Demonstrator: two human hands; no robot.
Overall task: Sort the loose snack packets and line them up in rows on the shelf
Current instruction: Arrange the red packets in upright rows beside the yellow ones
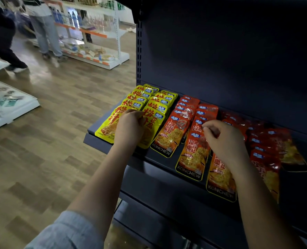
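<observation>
Left hand (129, 123) grips the front glossy yellow foil packet (109, 128), lengthwise front-to-back; right hand (222, 139), fingers curled, pinches an orange foil packet (194, 153).

Shelf (113, 155): packets lie on it in overlapping rows running front to back.
Far-left rows (149, 103): two, side by side.
Middle rows (188, 112): just right of those.
Right rows (264, 141): at the far end.
Left hand (129, 125): on the front far-left packets.
Right hand (224, 139): on the middle rows.
Floor (50, 141): left of the shelf.
</observation>
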